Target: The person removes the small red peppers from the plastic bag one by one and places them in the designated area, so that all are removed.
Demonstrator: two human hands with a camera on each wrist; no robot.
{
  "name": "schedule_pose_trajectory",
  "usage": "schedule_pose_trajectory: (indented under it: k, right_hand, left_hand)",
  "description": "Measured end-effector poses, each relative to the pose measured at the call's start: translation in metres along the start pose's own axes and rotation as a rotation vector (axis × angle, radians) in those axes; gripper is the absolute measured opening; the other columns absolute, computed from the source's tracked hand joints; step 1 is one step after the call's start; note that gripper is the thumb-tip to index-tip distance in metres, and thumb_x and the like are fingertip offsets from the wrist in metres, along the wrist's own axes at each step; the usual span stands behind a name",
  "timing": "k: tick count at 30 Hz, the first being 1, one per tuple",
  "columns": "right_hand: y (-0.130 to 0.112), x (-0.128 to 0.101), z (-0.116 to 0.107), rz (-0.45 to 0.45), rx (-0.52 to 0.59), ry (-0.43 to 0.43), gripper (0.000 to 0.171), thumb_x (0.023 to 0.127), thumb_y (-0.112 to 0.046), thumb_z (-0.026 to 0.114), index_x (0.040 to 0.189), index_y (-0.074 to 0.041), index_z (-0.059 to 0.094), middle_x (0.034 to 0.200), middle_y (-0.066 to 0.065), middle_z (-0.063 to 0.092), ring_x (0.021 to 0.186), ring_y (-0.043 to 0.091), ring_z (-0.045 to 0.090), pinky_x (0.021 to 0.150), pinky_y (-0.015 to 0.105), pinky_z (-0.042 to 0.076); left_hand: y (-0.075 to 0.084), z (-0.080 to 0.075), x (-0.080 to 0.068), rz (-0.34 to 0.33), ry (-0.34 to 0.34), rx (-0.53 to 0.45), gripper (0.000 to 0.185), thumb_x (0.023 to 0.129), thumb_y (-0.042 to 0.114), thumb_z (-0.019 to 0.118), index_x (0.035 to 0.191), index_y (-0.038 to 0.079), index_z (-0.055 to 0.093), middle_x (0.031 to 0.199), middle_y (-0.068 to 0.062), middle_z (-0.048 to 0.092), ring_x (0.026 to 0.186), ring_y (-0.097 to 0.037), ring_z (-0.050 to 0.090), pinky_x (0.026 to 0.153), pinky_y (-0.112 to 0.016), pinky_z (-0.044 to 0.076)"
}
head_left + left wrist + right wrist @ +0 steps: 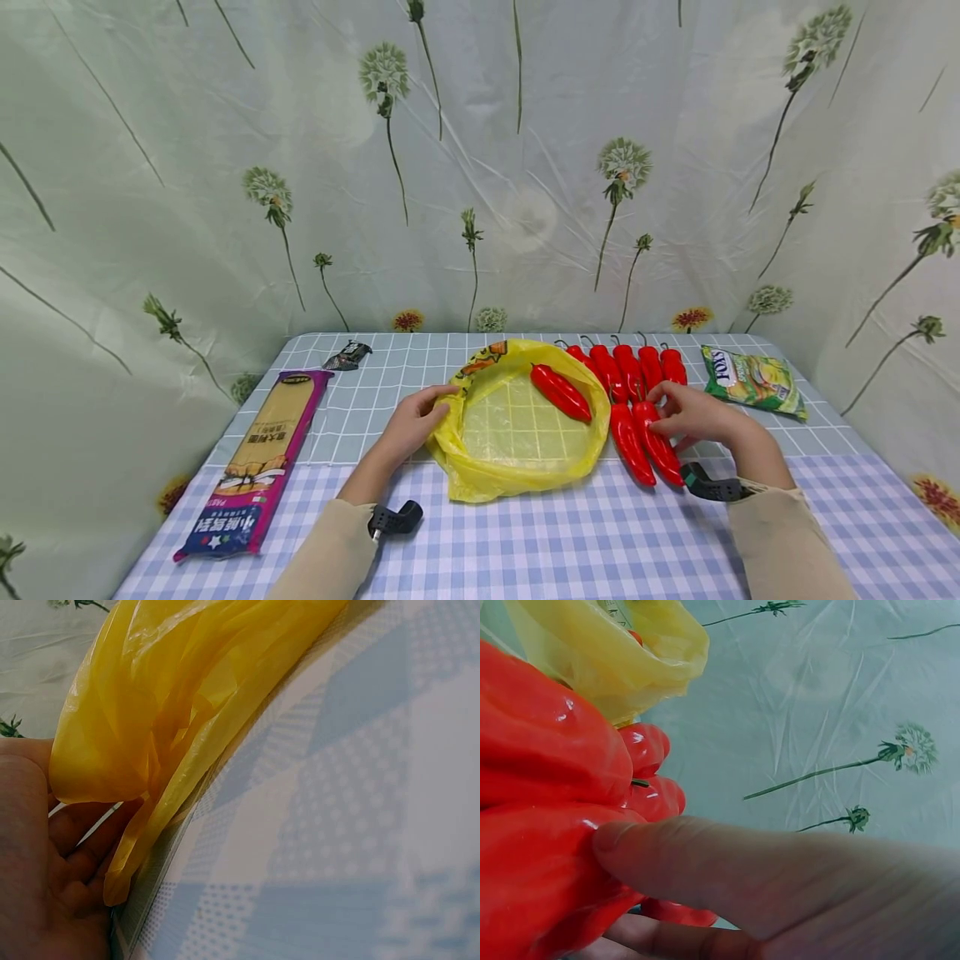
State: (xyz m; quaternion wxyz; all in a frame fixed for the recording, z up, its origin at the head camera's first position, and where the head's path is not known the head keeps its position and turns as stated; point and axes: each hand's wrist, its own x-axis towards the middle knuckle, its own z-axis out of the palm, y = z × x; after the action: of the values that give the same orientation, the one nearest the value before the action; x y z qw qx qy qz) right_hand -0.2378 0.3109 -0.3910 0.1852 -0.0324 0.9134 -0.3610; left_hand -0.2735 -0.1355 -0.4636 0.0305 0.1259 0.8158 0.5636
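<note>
The glossy red plastic chilli pepper (658, 446) lies on the bench under my right hand (693, 414), nearest of a row of like peppers (628, 367) just beyond my grip. My thumb (727, 866) lies along its side and my fingers curl beneath it, so this grip is pinching the pepper. I judge it light, stiff and hollow, with a slick skin that could slide; the thick middle is the best place to hold it, not the thin curled stem.

To the left of that grip sits the thin yellow plastic bag (517, 471), its mouth spread wide on the bench, with one more red pepper (561, 392) already lying inside near the far rim. My left hand (417, 419) holds the bag's near-left edge, fingers (82, 859) closed round the bunched film. The film looks soft, floppy and crinkly, and I reckon it would collapse if let go.

Farther left of that grip lies a long purple packet of pasta (258, 462). Beyond my right grip rests a small green snack packet (753, 380).
</note>
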Motion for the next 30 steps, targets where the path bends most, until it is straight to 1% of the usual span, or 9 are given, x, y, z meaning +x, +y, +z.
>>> schedule_pose_trajectory:
  k: [4, 10, 16, 20, 25, 28, 30]
  right_hand:
    - [-0.002, 0.000, 0.002, -0.006, 0.009, 0.005, 0.050, 0.086, -0.016, 0.075, 0.124, 0.000, 0.048, 0.096, 0.012, 0.057, 0.083, 0.022, 0.060, 0.068, 0.038, 0.063]
    - [-0.004, -0.001, 0.001, -0.013, 0.015, 0.019, 0.051, 0.087, -0.017, 0.075, 0.125, 0.001, 0.047, 0.101, 0.014, 0.057, 0.086, 0.023, 0.061, 0.068, 0.039, 0.063]
    - [-0.004, -0.002, 0.000, -0.001, -0.028, 0.055, 0.051, 0.088, -0.022, 0.075, 0.126, -0.001, 0.047, 0.106, 0.017, 0.058, 0.091, 0.023, 0.060, 0.065, 0.037, 0.062]
    - [-0.008, -0.003, -0.001, -0.009, -0.048, 0.074, 0.050, 0.089, -0.024, 0.073, 0.127, -0.003, 0.048, 0.107, 0.017, 0.057, 0.092, 0.024, 0.058, 0.063, 0.035, 0.062]
    - [-0.012, -0.004, -0.001, -0.056, -0.060, 0.107, 0.050, 0.090, -0.021, 0.071, 0.129, 0.000, 0.048, 0.106, 0.018, 0.057, 0.089, 0.024, 0.057, 0.062, 0.034, 0.061]
    - [-0.014, -0.002, 0.000, -0.093, -0.089, 0.155, 0.046, 0.092, -0.019, 0.069, 0.128, 0.001, 0.050, 0.104, 0.017, 0.057, 0.084, 0.023, 0.056, 0.060, 0.032, 0.060]
    - [-0.014, 0.000, 0.001, -0.122, -0.112, 0.192, 0.043, 0.092, -0.018, 0.067, 0.128, 0.001, 0.051, 0.102, 0.016, 0.058, 0.079, 0.022, 0.056, 0.059, 0.031, 0.058]
  left_hand:
    - [-0.002, 0.000, 0.001, 0.007, 0.000, 0.011, 0.032, 0.102, 0.019, 0.056, 0.133, 0.018, 0.064, 0.143, -0.009, 0.059, 0.123, -0.023, 0.059, 0.099, -0.036, 0.053]
    - [-0.003, -0.001, 0.001, 0.021, 0.000, 0.015, 0.032, 0.102, 0.019, 0.056, 0.133, 0.017, 0.064, 0.142, -0.010, 0.060, 0.122, -0.023, 0.059, 0.098, -0.034, 0.053]
    - [-0.002, 0.000, 0.001, 0.008, -0.003, 0.007, 0.032, 0.102, 0.020, 0.057, 0.133, 0.018, 0.064, 0.142, -0.009, 0.059, 0.124, -0.024, 0.058, 0.103, -0.041, 0.052]
    - [-0.001, 0.000, 0.001, 0.008, 0.001, 0.010, 0.033, 0.102, 0.019, 0.057, 0.134, 0.016, 0.063, 0.143, -0.010, 0.059, 0.126, -0.025, 0.057, 0.104, -0.043, 0.051]
    - [-0.002, 0.001, 0.001, 0.011, 0.013, 0.021, 0.033, 0.101, 0.018, 0.057, 0.134, 0.015, 0.064, 0.141, -0.010, 0.060, 0.124, -0.025, 0.058, 0.101, -0.041, 0.052]
    - [0.003, 0.002, -0.001, 0.004, 0.022, 0.040, 0.033, 0.102, 0.016, 0.056, 0.134, 0.013, 0.063, 0.141, -0.012, 0.060, 0.124, -0.027, 0.058, 0.101, -0.041, 0.052]
    - [0.009, 0.003, -0.004, -0.003, 0.029, 0.048, 0.033, 0.102, 0.014, 0.055, 0.134, 0.012, 0.063, 0.141, -0.014, 0.060, 0.123, -0.028, 0.058, 0.102, -0.042, 0.051]
